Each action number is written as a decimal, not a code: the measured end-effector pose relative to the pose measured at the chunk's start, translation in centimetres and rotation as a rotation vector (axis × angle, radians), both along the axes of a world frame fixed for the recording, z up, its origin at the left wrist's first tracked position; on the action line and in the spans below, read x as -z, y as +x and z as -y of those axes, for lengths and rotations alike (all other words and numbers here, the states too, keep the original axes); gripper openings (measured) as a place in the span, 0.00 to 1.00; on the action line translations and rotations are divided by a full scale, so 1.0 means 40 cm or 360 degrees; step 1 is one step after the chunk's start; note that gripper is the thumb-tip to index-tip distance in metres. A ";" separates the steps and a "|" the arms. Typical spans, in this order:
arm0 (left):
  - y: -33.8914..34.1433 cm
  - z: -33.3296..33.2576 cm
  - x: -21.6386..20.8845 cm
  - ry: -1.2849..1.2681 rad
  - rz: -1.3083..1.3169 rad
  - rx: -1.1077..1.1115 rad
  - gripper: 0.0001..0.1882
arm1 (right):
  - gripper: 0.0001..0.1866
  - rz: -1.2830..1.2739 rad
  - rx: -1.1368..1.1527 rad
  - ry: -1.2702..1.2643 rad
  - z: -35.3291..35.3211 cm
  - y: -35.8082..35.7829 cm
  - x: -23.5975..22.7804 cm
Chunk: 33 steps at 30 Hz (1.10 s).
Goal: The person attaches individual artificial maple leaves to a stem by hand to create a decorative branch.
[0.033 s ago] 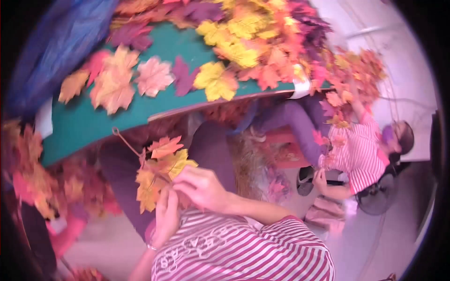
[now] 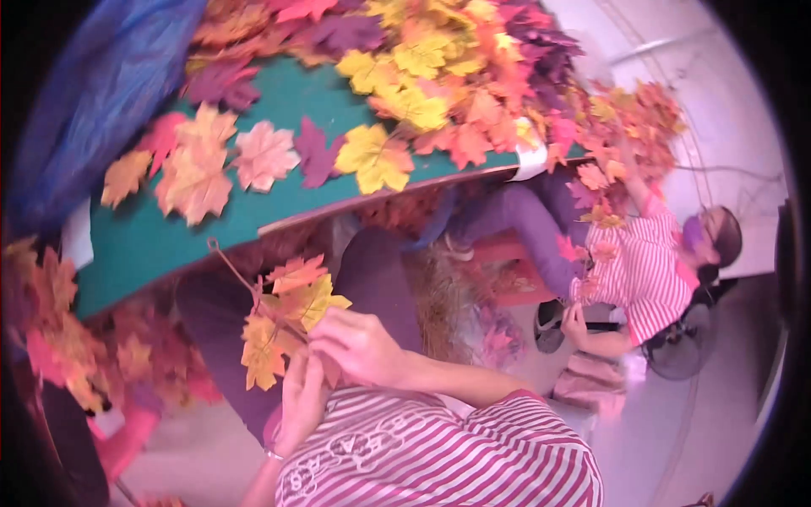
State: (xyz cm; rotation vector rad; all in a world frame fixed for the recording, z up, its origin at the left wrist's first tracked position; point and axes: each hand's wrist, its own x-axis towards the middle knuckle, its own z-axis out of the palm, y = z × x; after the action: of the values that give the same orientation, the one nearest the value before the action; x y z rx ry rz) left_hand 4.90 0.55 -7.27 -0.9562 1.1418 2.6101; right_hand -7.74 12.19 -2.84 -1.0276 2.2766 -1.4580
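In my lap lies a length of artificial maple leaf garland, with orange and yellow leaves (image 2: 264, 351) on a brown stem. The stem's free end (image 2: 214, 245) makes a small loop just under the table edge. My left hand (image 2: 301, 399) is closed, thumb and fingers pinching the garland's lower end. Right beside it, my right hand (image 2: 359, 345) also pinches there, its fingertips almost meeting the left ones. What exactly sits between the fingertips is too small to make out. A pinkish leaf partly shows under the right hand.
A green-topped table (image 2: 152, 245) stands ahead, heaped with yellow, orange and purple leaves (image 2: 414, 106). Blue plastic sheeting (image 2: 93, 118) covers its left side. At right a seated co-worker (image 2: 642, 262) handles leaves. More leaves (image 2: 63, 313) hang at left, near another person's arm (image 2: 131, 439).
The whole view has shifted slightly, with the table sitting a little lower and further left. Both hands keep nearly the same pinch on the garland.
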 end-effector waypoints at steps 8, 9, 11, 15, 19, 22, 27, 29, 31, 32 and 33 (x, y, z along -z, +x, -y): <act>0.016 0.015 -0.021 0.0429 -0.0002 -0.0038 0.13 | 0.08 -0.1043 0.0695 0.0088 -0.143 -0.330 -0.175; 0.022 0.020 -0.005 0.0326 -0.0023 -0.0045 0.14 | 0.09 -0.1089 0.0877 0.0056 -0.169 -0.409 -0.175; 0.016 0.022 0.016 0.0253 -0.0094 -0.0063 0.14 | 0.13 -0.0978 0.1053 0.0066 -0.212 -0.500 -0.200; 0.004 0.016 0.030 0.0104 -0.0135 -0.0044 0.10 | 0.23 -0.0740 0.0791 0.0510 -0.134 -0.508 -0.181; -0.009 0.007 0.041 -0.0111 -0.0247 0.0178 0.10 | 0.14 -0.0978 0.0829 0.0397 -0.055 -0.577 -0.076; -0.005 0.005 0.035 -0.0121 -0.0246 0.0163 0.12 | 0.10 -0.1070 0.0879 0.0168 0.018 -0.575 -0.145; -0.013 0.005 0.056 -0.0139 -0.0206 0.0194 0.13 | 0.16 -0.1203 0.0833 -0.0100 0.071 -0.638 -0.175; -0.010 0.009 0.064 -0.0178 -0.0216 0.0244 0.14 | 0.16 -0.1182 0.0695 0.0044 0.036 -0.665 -0.180; -0.008 0.025 0.074 -0.0115 -0.0244 0.0247 0.14 | 0.20 -0.1308 0.0650 0.0032 -0.027 -0.660 -0.203; -0.004 0.028 0.077 -0.0053 -0.0270 0.0232 0.15 | 0.20 -0.1176 0.0768 -0.0046 -0.063 -0.639 -0.238; 0.008 0.030 0.080 0.0001 -0.0287 0.0202 0.15 | 0.17 -0.1134 0.0930 -0.0008 -0.104 -0.637 -0.240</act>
State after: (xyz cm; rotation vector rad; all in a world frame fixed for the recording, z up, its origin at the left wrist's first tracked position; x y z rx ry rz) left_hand 5.23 -0.64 -10.48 -0.6352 1.1988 2.6356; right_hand -33.20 16.35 6.76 -1.0525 3.3021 -1.4288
